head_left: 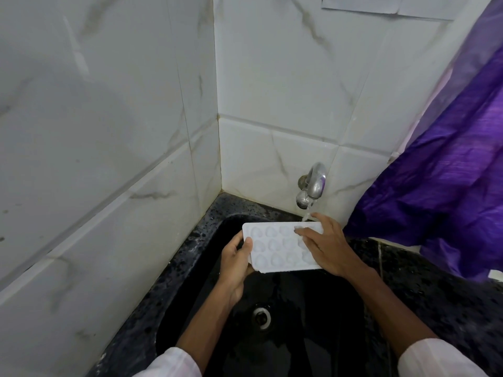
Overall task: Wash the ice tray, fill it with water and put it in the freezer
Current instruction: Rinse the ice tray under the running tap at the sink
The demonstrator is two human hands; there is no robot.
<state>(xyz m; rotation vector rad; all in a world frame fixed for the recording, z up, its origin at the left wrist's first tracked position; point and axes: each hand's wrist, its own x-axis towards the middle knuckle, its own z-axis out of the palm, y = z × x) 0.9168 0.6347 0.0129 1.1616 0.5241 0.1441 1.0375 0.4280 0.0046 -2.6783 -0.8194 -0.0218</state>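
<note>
"Two white sleeves (174,363) at the near edge. What lies beyond them?"
"A black sink (299,295), wet, with its drain (261,317) between the forearms."
"And the ice tray?"
"The ice tray (275,250) is held above the basin's far end, roughly level, moulded cups facing up. The left hand (235,263) grips its left end — thumb on the top face, fingers curled underneath."
"The right hand?"
"The right hand (326,246) lies over the tray's right end, fingers fairly straight and spread across the cups, thumb out by the far edge. It rests there rather than clasps."
"Water?"
"A thin stream (307,214) drops from the metal tap (313,185) onto the tray's far right corner, beside that thumb."
"Behind?"
"White marbled tiles (109,131) meeting in a corner, speckled dark counter (435,289) to the right — purple cloth (449,172) hanging over it"
</note>
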